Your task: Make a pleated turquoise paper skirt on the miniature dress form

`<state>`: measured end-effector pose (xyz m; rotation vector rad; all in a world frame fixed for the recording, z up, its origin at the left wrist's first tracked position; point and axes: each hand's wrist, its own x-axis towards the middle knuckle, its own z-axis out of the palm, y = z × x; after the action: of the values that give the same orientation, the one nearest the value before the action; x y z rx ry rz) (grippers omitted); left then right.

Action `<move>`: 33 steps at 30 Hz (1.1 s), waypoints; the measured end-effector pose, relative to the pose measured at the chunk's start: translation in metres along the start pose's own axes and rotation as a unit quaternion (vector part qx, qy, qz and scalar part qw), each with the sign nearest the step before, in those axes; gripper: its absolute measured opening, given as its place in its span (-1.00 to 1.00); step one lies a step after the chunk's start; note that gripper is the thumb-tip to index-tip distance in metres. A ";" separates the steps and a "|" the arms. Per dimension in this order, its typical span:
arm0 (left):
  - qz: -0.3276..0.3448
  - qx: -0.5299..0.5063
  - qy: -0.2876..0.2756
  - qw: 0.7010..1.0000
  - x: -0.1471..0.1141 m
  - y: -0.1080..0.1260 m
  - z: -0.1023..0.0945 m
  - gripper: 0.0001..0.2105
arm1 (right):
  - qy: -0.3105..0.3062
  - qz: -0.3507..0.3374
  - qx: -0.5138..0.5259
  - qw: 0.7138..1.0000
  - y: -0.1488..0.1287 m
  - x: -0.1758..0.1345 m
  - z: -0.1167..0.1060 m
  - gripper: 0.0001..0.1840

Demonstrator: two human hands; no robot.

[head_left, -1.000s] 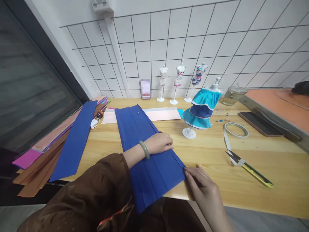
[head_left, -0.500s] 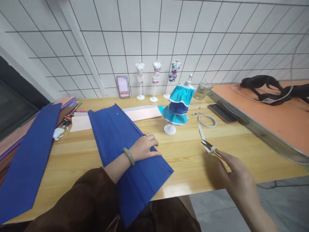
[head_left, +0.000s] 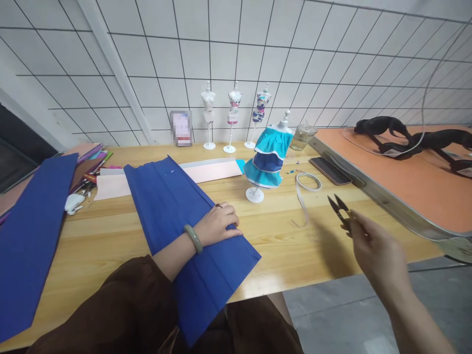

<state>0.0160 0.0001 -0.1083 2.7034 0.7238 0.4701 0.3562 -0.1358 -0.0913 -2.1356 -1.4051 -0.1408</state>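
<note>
My left hand (head_left: 217,225), with a jade-coloured bangle on the wrist, lies on a long creased blue sheet (head_left: 158,191), its fingers closed over the right edge. I cannot tell whether the sheet is cloth or paper. The near end of the sheet hangs over the table edge. Above the table on the right, my right hand (head_left: 379,250) grips a pair of thread snips (head_left: 341,212), blades parted and pointing up and left. Left of the snips, a roll of white double-sided tape (head_left: 309,181) lies flat with a loose strip trailing toward me.
A small mannequin in a teal and blue tiered dress (head_left: 271,157) stands mid-table. Behind it are three small dress forms (head_left: 232,115), a propped phone (head_left: 181,128) and a glass jar (head_left: 304,136). A dark phone (head_left: 330,170) lies right; another blue strip (head_left: 37,236) lies left.
My right hand and the snips have lifted away from the tape strip, up and right, and the blades now point upward. The strip's end lies loose. My left hand stays on the blue sheet.
</note>
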 end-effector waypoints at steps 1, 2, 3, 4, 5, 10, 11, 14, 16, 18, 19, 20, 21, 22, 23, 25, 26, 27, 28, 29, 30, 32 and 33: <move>0.000 0.000 -0.002 1.000 0.000 0.000 0.000 -0.67 | -0.004 0.035 0.068 0.997 -0.009 -0.004 -0.006 -0.50; 0.000 0.002 -0.005 1.000 0.000 0.001 0.000 -0.68 | -0.024 0.065 0.125 0.990 -0.019 -0.010 -0.012 -0.48; 0.000 0.005 -0.008 1.000 0.000 0.001 0.000 -0.69 | -0.063 0.078 0.163 0.982 -0.029 -0.017 -0.015 -0.47; 0.000 0.009 -0.011 1.000 0.000 0.002 0.000 -0.71 | -0.103 0.075 0.189 0.974 -0.040 -0.027 -0.017 -0.47; -0.002 0.011 -0.012 1.000 0.000 0.002 0.000 -0.72 | -0.156 0.056 0.207 0.964 -0.049 -0.037 -0.017 -0.48; -0.003 0.007 -0.018 1.000 0.000 0.003 0.001 -0.75 | -0.281 -0.046 0.186 0.940 -0.070 -0.082 0.001 -0.54; -0.001 0.006 -0.021 1.000 -0.001 0.003 0.001 -0.75 | -0.283 -0.053 0.168 0.943 -0.070 -0.087 0.005 -0.53; 0.004 0.006 -0.025 1.000 -0.001 0.005 0.000 -0.74 | -0.285 -0.049 0.139 0.947 -0.070 -0.093 0.011 -0.54; 0.007 0.006 -0.022 1.000 -0.002 0.005 -0.001 -0.73 | -0.290 -0.030 0.144 0.946 -0.074 -0.090 0.014 -0.54; 0.010 0.005 -0.019 1.000 -0.002 0.006 -0.001 -0.72 | -0.290 -0.003 0.150 0.945 -0.081 -0.085 0.018 -0.55; 0.011 0.005 -0.019 1.000 -0.002 0.007 -0.001 -0.72 | -0.287 0.008 0.151 0.946 -0.085 -0.082 0.021 -0.56; 0.012 0.006 -0.021 1.000 -0.002 0.007 -0.001 -0.72 | -0.285 0.014 0.154 0.946 -0.089 -0.078 0.024 -0.58; 0.014 0.006 -0.023 1.000 -0.002 0.007 -0.001 -0.72 | -0.287 0.015 0.162 0.944 -0.094 -0.075 0.027 -0.61; 0.016 0.007 -0.025 1.000 -0.001 0.008 -0.001 -0.73 | -0.293 0.012 0.173 0.940 -0.099 -0.072 0.030 -0.63; 0.020 0.007 -0.026 0.999 -0.001 0.008 -0.001 -0.73 | -0.300 0.008 0.186 0.936 -0.104 -0.069 0.033 -0.64; 0.026 0.007 -0.022 0.999 -0.002 0.009 -0.001 -0.74 | -0.317 0.002 0.208 0.925 -0.114 -0.064 0.037 -0.65; 0.028 0.006 -0.017 0.999 -0.002 0.010 -0.001 -0.74 | -0.331 -0.002 0.220 0.918 -0.118 -0.061 0.038 -0.64; 0.029 0.005 -0.012 0.999 -0.003 0.010 -0.002 -0.74 | -0.346 -0.005 0.231 0.909 -0.121 -0.059 0.039 -0.63; 0.030 0.002 -0.007 1.000 -0.004 0.010 -0.002 -0.74 | -0.362 -0.008 0.243 0.900 -0.124 -0.058 0.039 -0.61; 0.031 -0.003 -0.003 1.000 -0.004 0.011 -0.003 -0.74 | -0.379 -0.011 0.254 0.890 -0.126 -0.057 0.039 -0.61; 0.032 -0.008 -0.001 0.999 -0.005 0.011 -0.004 -0.73 | -0.393 -0.012 0.261 0.882 -0.127 -0.056 0.039 -0.60; 0.031 -0.020 0.000 0.999 -0.006 0.011 -0.005 -0.73 | -0.406 -0.009 0.261 0.876 -0.128 -0.055 0.039 -0.61; 0.029 -0.026 -0.002 0.999 -0.006 0.011 -0.006 -0.73 | -0.407 -0.005 0.258 0.876 -0.128 -0.056 0.039 -0.61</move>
<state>0.0140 -0.0112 -0.1003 2.6820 0.6245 0.4896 0.2120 -0.1250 -0.0938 -1.7637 -1.6250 1.1298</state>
